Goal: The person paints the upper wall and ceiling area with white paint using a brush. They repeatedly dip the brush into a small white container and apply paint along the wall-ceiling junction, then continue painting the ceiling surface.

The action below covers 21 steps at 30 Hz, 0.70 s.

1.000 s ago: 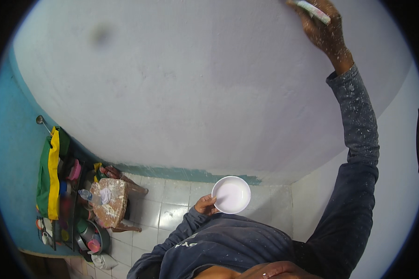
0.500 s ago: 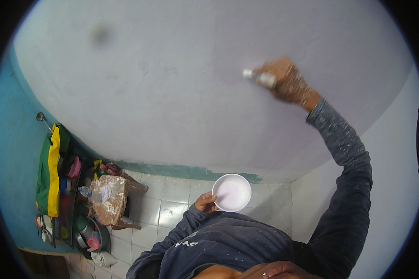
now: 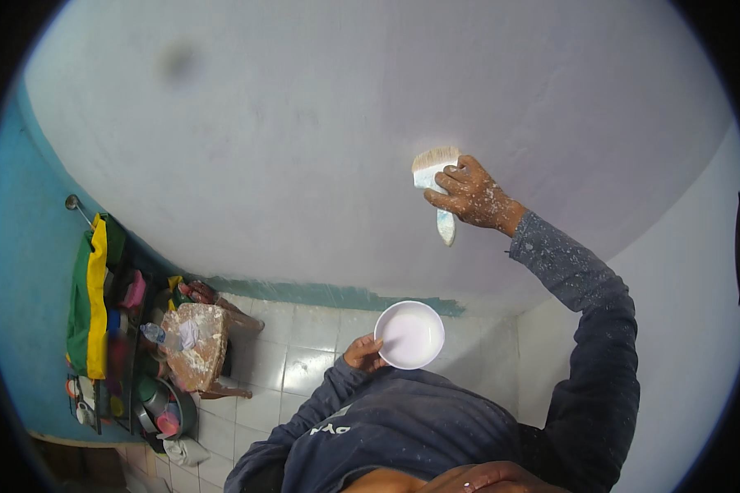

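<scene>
A wide paintbrush [image 3: 428, 178] is gripped in my right hand [image 3: 480, 197], its pale bristles pointing up and its white, paint-marked handle hanging below the fingers. Bristles and hand are in front of the wall [image 3: 304, 164]; whether they touch it I cannot tell. On its right part the wall has a faint lilac tone, and on its left it is whiter. White specks cover my right hand and sleeve. My left hand [image 3: 365, 353] holds a white bowl [image 3: 412, 307] by its left rim, thumb over the edge. Pale liquid paint lies inside the bowl.
A paint-spattered wooden stool [image 3: 209, 355] stands at the lower left, bearing a clear plastic bottle [image 3: 153, 333] and a cloth [image 3: 189, 334]. Beside it are a rack with a green and yellow cover [image 3: 97, 296], a basin of dishes [image 3: 185, 411] and a hanging ladle [image 3: 74, 202].
My right hand has come down and slightly left with the paintbrush, which has turned from sideways to bristles up. The bowl in my left hand has shifted up slightly.
</scene>
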Each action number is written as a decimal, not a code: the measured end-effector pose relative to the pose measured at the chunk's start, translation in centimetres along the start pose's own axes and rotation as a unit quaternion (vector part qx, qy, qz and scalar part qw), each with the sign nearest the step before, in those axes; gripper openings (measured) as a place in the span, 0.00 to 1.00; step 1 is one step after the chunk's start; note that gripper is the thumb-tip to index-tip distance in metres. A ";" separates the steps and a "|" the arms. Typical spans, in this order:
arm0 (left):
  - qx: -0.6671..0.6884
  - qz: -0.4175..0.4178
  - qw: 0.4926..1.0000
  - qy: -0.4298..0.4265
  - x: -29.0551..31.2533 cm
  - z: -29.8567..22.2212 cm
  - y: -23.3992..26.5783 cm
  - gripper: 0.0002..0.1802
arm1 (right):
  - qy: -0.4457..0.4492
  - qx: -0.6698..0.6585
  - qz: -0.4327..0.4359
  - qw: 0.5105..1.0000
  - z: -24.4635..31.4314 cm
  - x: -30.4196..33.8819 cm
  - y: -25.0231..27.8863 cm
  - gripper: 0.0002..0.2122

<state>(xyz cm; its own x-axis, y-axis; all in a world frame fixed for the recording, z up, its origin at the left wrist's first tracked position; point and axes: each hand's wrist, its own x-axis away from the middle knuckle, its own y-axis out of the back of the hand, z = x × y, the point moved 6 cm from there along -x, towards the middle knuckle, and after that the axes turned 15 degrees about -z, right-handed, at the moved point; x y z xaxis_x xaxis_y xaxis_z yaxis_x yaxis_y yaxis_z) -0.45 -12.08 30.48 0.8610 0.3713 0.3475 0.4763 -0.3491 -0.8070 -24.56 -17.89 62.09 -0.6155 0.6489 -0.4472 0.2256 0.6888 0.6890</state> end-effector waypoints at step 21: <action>0.022 0.004 1.000 0.005 0.2 -0.2 0.0 0.27 | -0.032 -0.050 -0.082 0.995 -0.2 -2.7 -0.4 0.07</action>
<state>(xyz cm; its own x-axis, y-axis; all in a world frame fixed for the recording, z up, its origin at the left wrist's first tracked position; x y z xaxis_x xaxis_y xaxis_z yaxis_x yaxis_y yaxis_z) -0.23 -12.15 30.59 0.8667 0.3592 0.3460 0.4613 -0.3135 -0.8300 -23.18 -20.00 63.14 -0.5884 0.5516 -0.5912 0.0481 0.7538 0.6554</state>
